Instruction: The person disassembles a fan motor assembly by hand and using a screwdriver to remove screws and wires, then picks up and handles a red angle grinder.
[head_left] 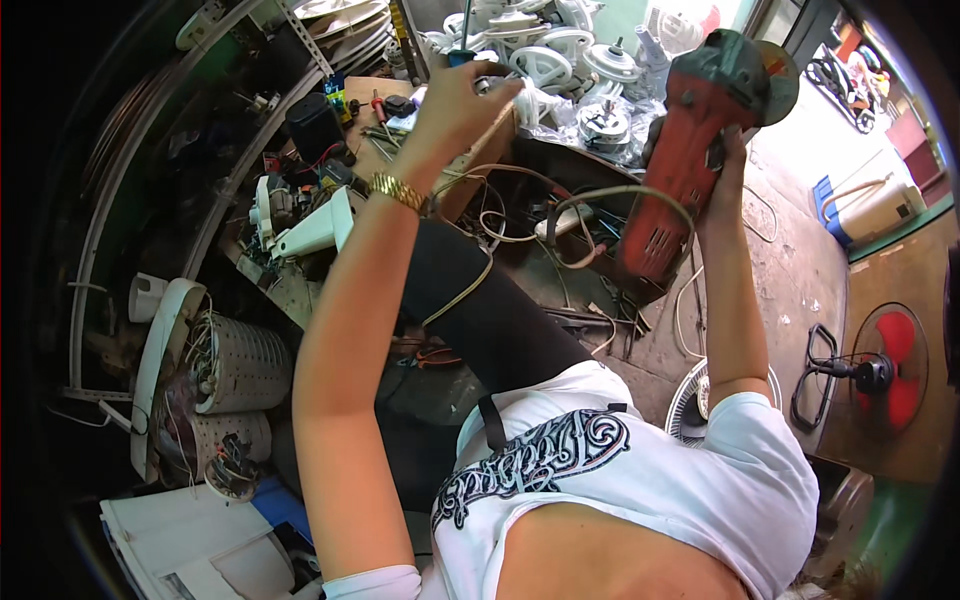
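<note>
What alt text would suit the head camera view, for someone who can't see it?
A person's right hand holds a red angle grinder in a cluttered workshop. The left hand, a gold band at its wrist, is near heaped round white parts; a fan with red blades is at far right.

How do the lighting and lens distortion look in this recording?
Head view: glare bleaches the floor at upper right; the rack at left sits dim, its rails bowed near the black fisheye rim; the grinder reads clearly.
</note>
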